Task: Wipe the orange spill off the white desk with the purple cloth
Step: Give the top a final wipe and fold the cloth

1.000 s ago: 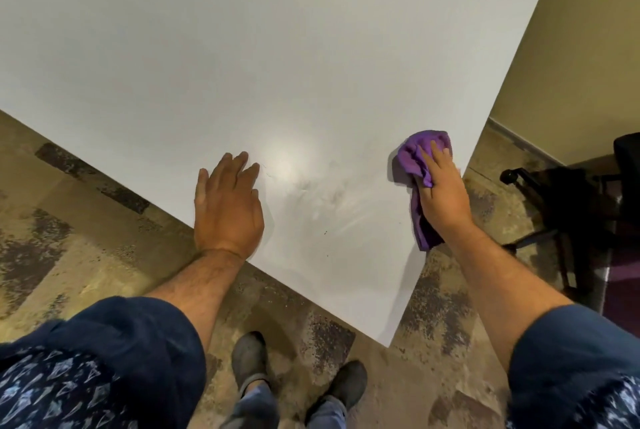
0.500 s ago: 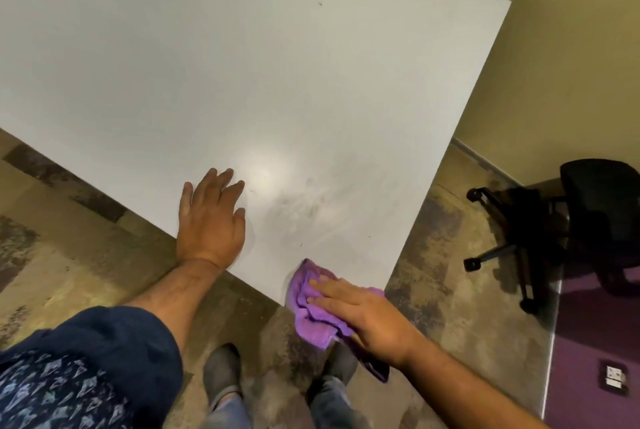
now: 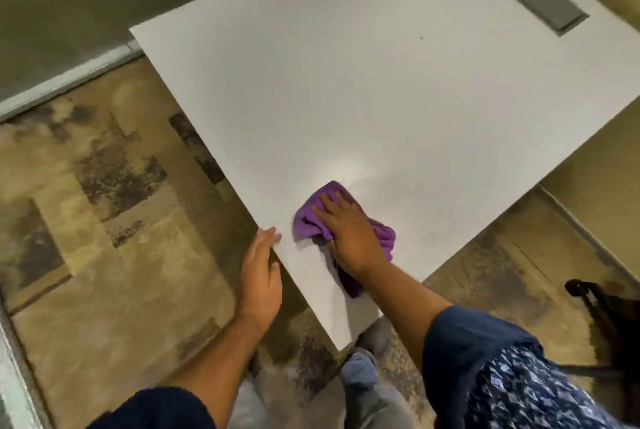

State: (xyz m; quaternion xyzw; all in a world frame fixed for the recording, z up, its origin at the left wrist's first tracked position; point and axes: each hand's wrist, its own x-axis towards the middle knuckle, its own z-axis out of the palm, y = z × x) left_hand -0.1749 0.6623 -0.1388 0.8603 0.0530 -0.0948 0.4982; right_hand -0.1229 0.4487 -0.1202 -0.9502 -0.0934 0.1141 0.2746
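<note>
Right hand (image 3: 349, 238) pressing flat, fingers straight, on crumpled purple cloth (image 3: 306, 222) near the 6 o'clock corner of the white desk (image 3: 381, 99), left hand (image 3: 261, 276) at the cloth's 8 o'clock, fingers straight, fingertips touching the desk edge

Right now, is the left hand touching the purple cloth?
Apart. The head view shows a strip of bare white desk between the fingertips of the left hand, at the desk's edge, and the purple cloth under the right hand.

A broad bare stretch of the white desk (image 3: 381, 99) is lying open beyond the purple cloth (image 3: 308, 220), while the left hand (image 3: 261, 276) is crowding the desk's edge just beside the cloth and a chair base (image 3: 595, 300) is standing on the floor at right.
</note>
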